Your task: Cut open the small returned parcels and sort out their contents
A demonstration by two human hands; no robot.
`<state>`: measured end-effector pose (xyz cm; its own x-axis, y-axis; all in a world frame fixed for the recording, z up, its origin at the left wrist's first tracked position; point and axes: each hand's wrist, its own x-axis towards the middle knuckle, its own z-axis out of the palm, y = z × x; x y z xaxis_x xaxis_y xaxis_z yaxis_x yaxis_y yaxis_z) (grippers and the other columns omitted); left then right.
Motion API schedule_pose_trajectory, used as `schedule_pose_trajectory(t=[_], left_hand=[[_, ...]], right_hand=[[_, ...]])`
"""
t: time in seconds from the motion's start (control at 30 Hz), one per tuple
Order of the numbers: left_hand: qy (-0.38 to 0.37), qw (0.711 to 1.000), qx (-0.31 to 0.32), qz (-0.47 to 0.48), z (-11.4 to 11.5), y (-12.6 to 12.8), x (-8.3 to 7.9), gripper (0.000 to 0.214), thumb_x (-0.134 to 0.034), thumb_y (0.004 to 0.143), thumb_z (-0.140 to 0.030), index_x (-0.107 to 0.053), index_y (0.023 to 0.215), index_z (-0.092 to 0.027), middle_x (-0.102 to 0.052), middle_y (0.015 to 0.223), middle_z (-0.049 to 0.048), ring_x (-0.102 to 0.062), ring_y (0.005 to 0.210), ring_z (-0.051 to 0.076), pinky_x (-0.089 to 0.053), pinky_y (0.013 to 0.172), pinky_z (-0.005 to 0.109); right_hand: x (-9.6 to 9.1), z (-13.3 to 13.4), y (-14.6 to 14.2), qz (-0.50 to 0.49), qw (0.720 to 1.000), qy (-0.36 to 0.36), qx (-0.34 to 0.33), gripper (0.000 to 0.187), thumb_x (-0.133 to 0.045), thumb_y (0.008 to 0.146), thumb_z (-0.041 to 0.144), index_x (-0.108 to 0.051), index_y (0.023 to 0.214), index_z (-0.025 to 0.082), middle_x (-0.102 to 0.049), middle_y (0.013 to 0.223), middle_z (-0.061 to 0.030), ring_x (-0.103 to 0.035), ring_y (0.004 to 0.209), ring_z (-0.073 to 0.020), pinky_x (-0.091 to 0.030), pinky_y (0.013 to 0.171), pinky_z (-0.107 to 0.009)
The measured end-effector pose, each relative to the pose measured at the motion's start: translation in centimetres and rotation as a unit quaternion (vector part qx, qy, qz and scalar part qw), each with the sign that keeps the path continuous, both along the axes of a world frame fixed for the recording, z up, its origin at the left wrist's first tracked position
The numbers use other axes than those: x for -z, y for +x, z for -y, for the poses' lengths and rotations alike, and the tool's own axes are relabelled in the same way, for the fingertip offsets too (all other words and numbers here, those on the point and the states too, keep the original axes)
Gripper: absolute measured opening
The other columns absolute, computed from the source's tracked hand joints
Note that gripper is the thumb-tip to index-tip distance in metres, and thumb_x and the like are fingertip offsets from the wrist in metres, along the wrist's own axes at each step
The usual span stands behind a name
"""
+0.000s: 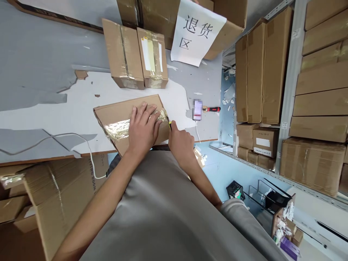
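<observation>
Steadying the flat cardboard box [114, 108] on the table [176, 90], we applied the left hand [143, 127] palm down to its upper face. The fingers of this hand were extended and slightly spread; the hand gripped nothing and bore on the panel and on the clear tape [118, 129] that ran across it. We closed the right hand [181, 143] around a slim yellow tool [170, 124] and positioned it at the right-hand edge of the box, where the tape wrapped over. Our grip concealed most of this tool, so we could not determine its full form. The box lay at an angle along the near edge of the table, directly in front of us.

Behind the box, two taped cartons stood side by side: a larger left carton [122, 50] and a smaller right carton [153, 59] that bore a white label [145, 54]. To their right, a white paper sign [195, 36] with black Chinese characters covered part of a large carton [228, 41]. Right of our hands, a smartphone [197, 110] lay on the table with a white cable [198, 132] attached, and a red-and-black handle [213, 109] lay just beside it. Beyond the table, we observed metal shelving [289, 87] stacked with brown cartons [277, 69].
</observation>
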<state>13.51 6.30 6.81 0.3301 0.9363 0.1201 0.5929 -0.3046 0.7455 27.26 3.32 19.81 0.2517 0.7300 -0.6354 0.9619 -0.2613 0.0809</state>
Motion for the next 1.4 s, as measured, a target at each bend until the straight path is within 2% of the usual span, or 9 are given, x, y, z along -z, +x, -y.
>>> schedule_pose_trajectory(t=[0.17, 0.33, 0.43, 0.53, 0.67, 0.83, 1.1, 1.27, 1.4], left_hand=[[0.001, 1.000, 0.006, 0.016, 0.0, -0.1, 0.3, 0.035, -0.057, 0.121, -0.036, -0.076, 0.148, -0.026, -0.071, 0.171, 0.0150, -0.049, 0.176, 0.039, -0.026, 0.149, 0.076], [-0.010, 0.999, 0.004, 0.034, 0.0, 0.0, 0.3, 0.034, -0.058, 0.120, -0.036, -0.077, 0.146, -0.025, -0.071, 0.171, 0.0157, -0.049, 0.176, 0.040, -0.024, 0.150, 0.077], [-0.019, 0.999, 0.005, 0.044, -0.1, 0.1, 0.4, 0.034, -0.059, 0.120, -0.038, -0.077, 0.145, -0.026, -0.070, 0.172, 0.0160, -0.048, 0.177, 0.041, -0.023, 0.149, 0.079], [-0.017, 0.999, 0.003, 0.051, -0.1, 0.2, 0.6, 0.034, -0.057, 0.120, -0.039, -0.077, 0.144, -0.025, -0.070, 0.172, 0.0162, -0.048, 0.177, 0.041, -0.023, 0.149, 0.079], [-0.004, 0.999, 0.003, 0.051, 0.0, 0.1, 0.8, 0.036, -0.055, 0.121, -0.040, -0.077, 0.146, -0.026, -0.071, 0.171, 0.0152, -0.048, 0.177, 0.040, -0.023, 0.149, 0.078], [0.001, 0.999, 0.007, 0.038, 0.1, 0.0, 0.8, 0.037, -0.052, 0.123, -0.044, -0.076, 0.145, -0.026, -0.072, 0.169, 0.0158, -0.049, 0.176, 0.040, -0.024, 0.149, 0.078], [-0.020, 0.999, 0.035, 0.035, -0.3, 0.1, 0.4, 0.039, -0.050, 0.124, -0.044, -0.076, 0.146, -0.026, -0.070, 0.171, 0.0151, -0.047, 0.178, 0.038, -0.021, 0.151, 0.075], [-0.015, 0.998, 0.031, 0.050, -0.4, 0.0, 0.3, 0.038, -0.053, 0.122, -0.044, -0.077, 0.145, -0.027, -0.072, 0.170, 0.0143, -0.047, 0.177, 0.039, -0.020, 0.151, 0.076], [0.000, 0.999, 0.020, 0.047, -0.3, 0.0, 0.3, 0.036, -0.053, 0.122, -0.046, -0.078, 0.143, -0.029, -0.074, 0.168, 0.0137, -0.051, 0.175, 0.039, -0.023, 0.150, 0.077]], right_hand=[[-0.4, 0.9, -0.8, 0.031, 0.999, -0.018, 0.004, 0.057, -0.042, 0.126, 0.023, -0.042, 0.183, 0.020, -0.088, 0.122, -0.0205, -0.089, 0.115, -0.0317, -0.065, 0.096, -0.038], [-1.8, 0.5, -0.9, 0.029, 0.999, -0.016, 0.009, 0.056, -0.042, 0.126, 0.026, -0.046, 0.182, 0.022, -0.089, 0.123, -0.0201, -0.088, 0.117, -0.0336, -0.064, 0.098, -0.040], [-2.5, -0.3, -1.2, 0.017, 1.000, 0.005, 0.010, 0.058, -0.041, 0.127, 0.028, -0.043, 0.184, 0.023, -0.089, 0.121, -0.0184, -0.087, 0.117, -0.0348, -0.064, 0.099, -0.042], [-2.3, -1.7, -1.8, 0.006, 1.000, 0.026, 0.013, 0.056, -0.040, 0.127, 0.029, -0.045, 0.182, 0.021, -0.089, 0.124, -0.0189, -0.087, 0.120, -0.0347, -0.065, 0.101, -0.042], [-1.1, -2.9, -2.5, 0.009, 0.999, 0.045, 0.024, 0.052, -0.039, 0.127, 0.027, -0.051, 0.176, 0.016, -0.089, 0.124, -0.0202, -0.087, 0.121, -0.0328, -0.065, 0.101, -0.039], [-0.5, -0.9, -2.0, 0.025, 0.999, 0.030, 0.026, 0.051, -0.041, 0.125, 0.023, -0.052, 0.175, 0.020, -0.089, 0.124, -0.0194, -0.088, 0.120, -0.0316, -0.065, 0.099, -0.038], [-1.1, 2.5, -1.3, 0.044, 0.997, -0.048, 0.044, 0.053, -0.045, 0.124, 0.023, -0.053, 0.176, 0.021, -0.089, 0.124, -0.0192, -0.088, 0.121, -0.0318, -0.064, 0.098, -0.037], [-2.6, 3.3, -1.1, 0.026, 0.997, -0.032, 0.059, 0.053, -0.045, 0.125, 0.028, -0.053, 0.177, 0.023, -0.090, 0.122, -0.0173, -0.088, 0.118, -0.0341, -0.063, 0.096, -0.038], [-3.9, 2.3, -0.9, -0.001, 0.998, 0.006, 0.057, 0.058, -0.042, 0.126, 0.034, -0.045, 0.184, 0.029, -0.091, 0.116, -0.0135, -0.089, 0.111, -0.0351, -0.063, 0.096, -0.040]])
